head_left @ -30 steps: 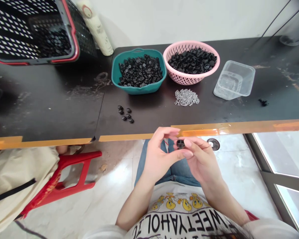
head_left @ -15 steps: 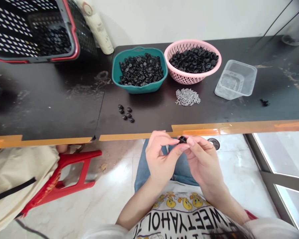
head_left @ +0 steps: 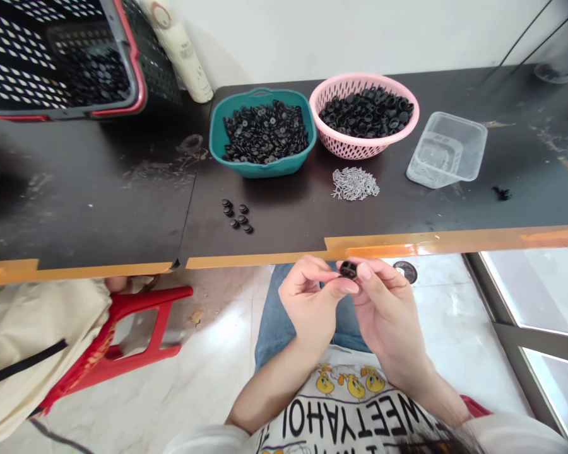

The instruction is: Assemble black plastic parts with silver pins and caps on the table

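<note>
A small black round plastic part (head_left: 348, 270) is pinched between the fingertips of my left hand (head_left: 307, 299) and my right hand (head_left: 383, 309), just below the table edge and above my lap. Its details are mostly hidden by my fingers. The nearest items on the table are a small group of black discs (head_left: 236, 215) and a heap of thin silver pins (head_left: 355, 183). Behind them stand a teal tub (head_left: 218, 135) of black ringed parts and a pink perforated basket (head_left: 360, 150) of black caps.
A clear plastic tray (head_left: 445, 151) and a loose black piece (head_left: 502, 193) lie right on the dark tabletop (head_left: 99, 189), which has orange-taped edging (head_left: 407, 250). A black basket (head_left: 139, 88) stands back left. A person in cream clothing (head_left: 38, 340) sits left by a red stool (head_left: 146, 315).
Both hands have drawn slightly lower and closer to me, with the black part still pinched between them. The fingers have closed in around it.
</note>
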`<state>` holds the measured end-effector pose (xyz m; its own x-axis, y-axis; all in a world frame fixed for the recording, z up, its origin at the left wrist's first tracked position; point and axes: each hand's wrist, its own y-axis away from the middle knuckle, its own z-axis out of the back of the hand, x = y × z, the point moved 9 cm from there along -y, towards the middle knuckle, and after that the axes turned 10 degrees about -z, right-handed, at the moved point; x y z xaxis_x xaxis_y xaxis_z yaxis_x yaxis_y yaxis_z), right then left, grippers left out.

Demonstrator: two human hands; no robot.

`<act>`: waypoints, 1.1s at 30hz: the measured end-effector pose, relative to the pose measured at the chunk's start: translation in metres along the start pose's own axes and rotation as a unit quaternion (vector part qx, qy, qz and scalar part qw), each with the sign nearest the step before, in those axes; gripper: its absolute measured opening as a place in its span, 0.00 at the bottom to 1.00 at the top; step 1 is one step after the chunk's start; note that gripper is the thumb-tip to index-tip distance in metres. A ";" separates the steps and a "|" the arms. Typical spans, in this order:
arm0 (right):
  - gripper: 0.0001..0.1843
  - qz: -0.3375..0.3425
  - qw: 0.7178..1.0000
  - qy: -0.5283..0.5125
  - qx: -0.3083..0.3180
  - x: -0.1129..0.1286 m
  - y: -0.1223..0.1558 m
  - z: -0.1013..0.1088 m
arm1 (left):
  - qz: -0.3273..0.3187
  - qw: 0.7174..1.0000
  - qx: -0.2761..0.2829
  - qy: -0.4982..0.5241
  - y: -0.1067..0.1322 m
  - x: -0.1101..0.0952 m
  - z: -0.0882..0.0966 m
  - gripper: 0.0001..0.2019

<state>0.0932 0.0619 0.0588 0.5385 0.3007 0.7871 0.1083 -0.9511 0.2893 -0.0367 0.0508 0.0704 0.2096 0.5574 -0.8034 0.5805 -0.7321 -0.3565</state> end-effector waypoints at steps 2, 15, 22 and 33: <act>0.02 -0.008 1.000 0.007 0.003 -0.002 0.001 -0.001 | -0.030 0.999 0.002 -0.013 0.001 -0.004 0.001 0.20; 0.03 -0.004 0.996 0.062 0.062 0.007 0.007 -0.008 | -0.036 0.977 0.164 -0.134 -0.015 -0.033 -0.011 0.22; 0.04 0.001 0.994 0.084 0.074 0.007 0.009 -0.008 | -0.065 0.963 0.179 -0.190 -0.013 -0.052 -0.011 0.18; 0.19 0.039 0.979 0.094 0.176 0.008 0.015 -0.011 | -0.041 0.969 0.183 -0.161 -0.013 -0.054 -0.010 0.16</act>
<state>0.0901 0.0507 0.0754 0.3975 0.2026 0.8949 0.3712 -0.9274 0.0451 -0.0478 0.0341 0.1236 -0.1159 0.5124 -0.8509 0.2540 -0.8129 -0.5242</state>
